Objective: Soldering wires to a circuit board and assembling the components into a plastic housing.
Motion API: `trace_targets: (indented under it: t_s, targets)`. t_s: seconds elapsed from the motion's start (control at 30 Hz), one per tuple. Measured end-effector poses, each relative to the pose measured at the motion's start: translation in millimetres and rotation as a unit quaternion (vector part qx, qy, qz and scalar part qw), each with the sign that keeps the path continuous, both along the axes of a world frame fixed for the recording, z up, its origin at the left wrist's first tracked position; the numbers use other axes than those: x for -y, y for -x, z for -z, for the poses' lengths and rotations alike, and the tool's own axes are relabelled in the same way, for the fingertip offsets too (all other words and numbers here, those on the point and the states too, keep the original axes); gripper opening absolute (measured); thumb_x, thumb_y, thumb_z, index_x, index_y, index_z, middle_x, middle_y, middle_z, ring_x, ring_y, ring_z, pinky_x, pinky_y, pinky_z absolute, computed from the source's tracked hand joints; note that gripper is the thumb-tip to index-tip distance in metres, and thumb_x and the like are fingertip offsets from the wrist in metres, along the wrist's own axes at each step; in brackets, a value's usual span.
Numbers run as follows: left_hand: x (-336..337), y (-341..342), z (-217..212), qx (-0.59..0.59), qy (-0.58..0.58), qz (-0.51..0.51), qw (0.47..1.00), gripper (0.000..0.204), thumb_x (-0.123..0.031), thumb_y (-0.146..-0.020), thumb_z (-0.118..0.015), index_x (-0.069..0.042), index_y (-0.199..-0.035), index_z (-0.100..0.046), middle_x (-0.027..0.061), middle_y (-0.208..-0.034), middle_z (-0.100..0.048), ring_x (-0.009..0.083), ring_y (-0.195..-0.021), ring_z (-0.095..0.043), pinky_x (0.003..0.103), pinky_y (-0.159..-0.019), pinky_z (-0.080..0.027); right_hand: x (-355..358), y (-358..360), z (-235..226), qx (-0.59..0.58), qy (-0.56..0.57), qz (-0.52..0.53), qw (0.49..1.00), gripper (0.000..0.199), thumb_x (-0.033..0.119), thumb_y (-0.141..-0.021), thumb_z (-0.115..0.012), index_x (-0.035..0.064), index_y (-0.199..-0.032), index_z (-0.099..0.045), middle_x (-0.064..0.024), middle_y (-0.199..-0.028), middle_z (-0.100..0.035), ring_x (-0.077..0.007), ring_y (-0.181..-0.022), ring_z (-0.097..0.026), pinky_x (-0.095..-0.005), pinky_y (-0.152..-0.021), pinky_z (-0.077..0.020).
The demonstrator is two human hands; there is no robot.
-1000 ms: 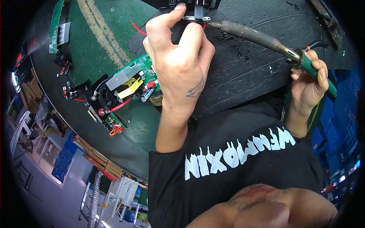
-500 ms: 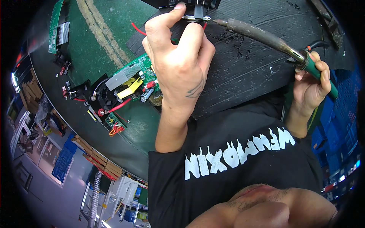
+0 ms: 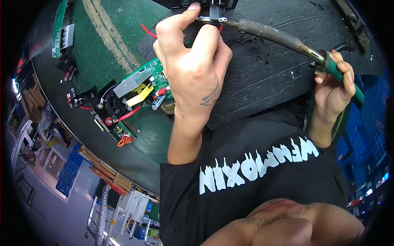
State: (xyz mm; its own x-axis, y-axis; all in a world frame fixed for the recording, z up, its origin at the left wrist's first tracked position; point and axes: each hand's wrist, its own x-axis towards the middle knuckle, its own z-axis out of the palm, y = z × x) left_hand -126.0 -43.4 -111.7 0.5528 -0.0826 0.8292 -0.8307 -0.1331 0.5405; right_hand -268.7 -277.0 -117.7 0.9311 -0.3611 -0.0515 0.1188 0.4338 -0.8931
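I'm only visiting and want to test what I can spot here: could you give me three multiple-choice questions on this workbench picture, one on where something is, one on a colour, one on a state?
1. Where does the green circuit board lie?
A. left of the left hand
B. right of the right hand
C. on the person's lap

2. What colour is the soldering iron handle?
A. yellow
B. green
C. white

3. How does the right hand stand?
A. open and flat on the mat
B. closed round the iron's handle
C. out of view

Answers:
1 A: the board sits on the green surface beside the left hand, on its left.
2 B: the grip showing past the fingers is green.
3 B: the fingers curl round the handle while the tip reaches a small metal part at the left fingertips.
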Motion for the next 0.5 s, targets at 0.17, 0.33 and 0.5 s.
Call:
trace_targets:
  t_s: [0.17, 0.33, 0.5]
  targets:
    - [4.7, -4.7, 2.2, -0.022, -0.126, -0.031, 0.991, 0.024, 0.007, -0.063, -0.069, 0.000, -0.085, -0.064, 0.0169, -0.111, -0.053, 0.0250, -0.086, -0.051, 0.030, -0.066, -0.042, -0.1, -0.1, -0.3, -0.008, 0.000, 0.008, 1.000, 0.029, 0.029, -0.090, -0.052, 0.0058, -0.101, -0.066, -0.0158, -0.109, -0.059, -0.0215, -0.071, -0.058, -0.0260, -0.058, -0.0476]
    - [3.9, 7.6, -31.3, -0.355, -0.484, -0.149, 0.786, 0.024, 0.007, -0.063, -0.069, 0.000, -0.085, -0.064, 0.0169, -0.111, -0.053, 0.0253, -0.087, -0.051, 0.031, -0.067, -0.042, -1.0, -0.3, 0.0, -0.008, 0.003, 0.008, 1.000, 0.029, 0.029, -0.091, -0.052, 0.0058, -0.102, -0.066, -0.0159, -0.109, -0.059, -0.0213, -0.071, -0.058, -0.0259, -0.058, -0.0475]
    - [-4.3, -7.3, 43.2, 0.022, 0.099, 0.035, 0.994, 0.025, 0.008, -0.062, -0.069, 0.000, -0.086, -0.064, 0.0174, -0.110, -0.053, 0.0257, -0.086, -0.051, 0.031, -0.067, -0.042, -2.0, -3.2, 3.4, 0.038, -0.024, 0.015, 0.999, 0.033, 0.023, -0.092, -0.043, -0.0008, -0.102, -0.064, -0.0219, -0.106, -0.062, -0.0249, -0.065, -0.065, -0.0324, -0.063, -0.0559]
